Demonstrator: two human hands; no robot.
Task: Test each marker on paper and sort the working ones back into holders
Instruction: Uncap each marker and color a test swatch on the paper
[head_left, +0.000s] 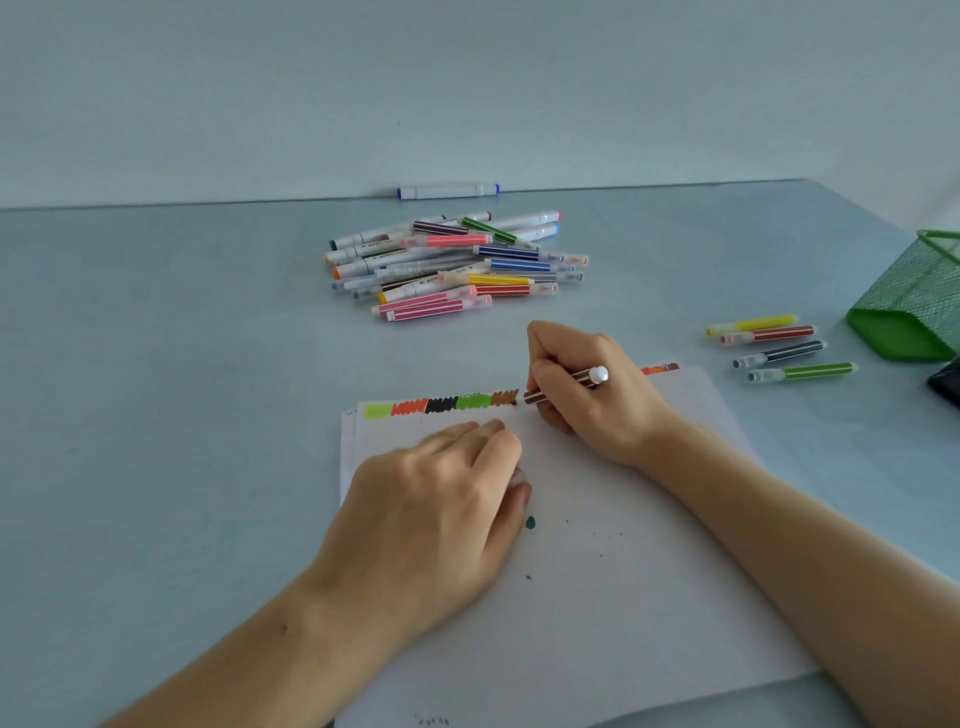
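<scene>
Right hand (582, 395) pinching one brown striped marker (566, 384), tip down at the end of a row of swatches (441, 405) along the top edge of the paper (623, 571). Five swatches counted left of the tip: light green, orange, black, green, brown; one more orange patch beyond the hand. Left hand (436, 499) resting on the paper, fingers loosely curled; cannot tell whether anything is held beneath. Four capped markers (779, 345) lying side by side on the bench (156, 364) at right: yellow, red, black, green. Just beside them, one green mesh holder (914, 306). Farther back, one loose pile of markers (452, 265), too overlapped to count, and one white marker (448, 190) alone at the wall.
</scene>
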